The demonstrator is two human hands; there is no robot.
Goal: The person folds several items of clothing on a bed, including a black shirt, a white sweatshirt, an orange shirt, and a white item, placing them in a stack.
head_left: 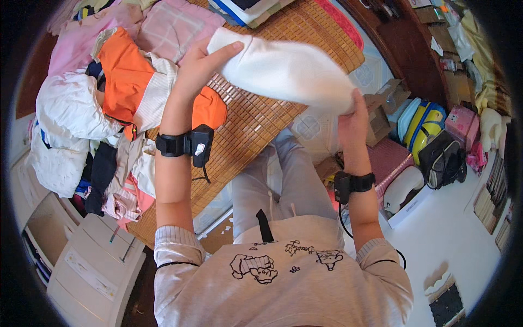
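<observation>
Cloth (286,68) held up over a brown mat (245,117)

The Cloth is white and long, and a bit blurry; it is stretched between two bare hands, above the far part of the mat; the left hand (202,61) has its thumb on top of the left end, and its grip is pinching that end; the right hand (354,124) has its grip pinching the right end, by the edge; each wrist wears a black band (174,145).

On the left is a big messy heap of clothes (76,106); an orange piece (125,76) lies on top, near the left arm; pink fabric (174,27) with pale lines lies at the far left, just past the left hand; a folded pile (267,13) sits at the far edge of the mat; white drawers (92,267) stand near, on the left.

On the right, a yellow case (427,131) stands beside a black bag (444,158), with a pink box (462,126) next to them; a grey neck pillow (403,188) lies a little nearer.
</observation>
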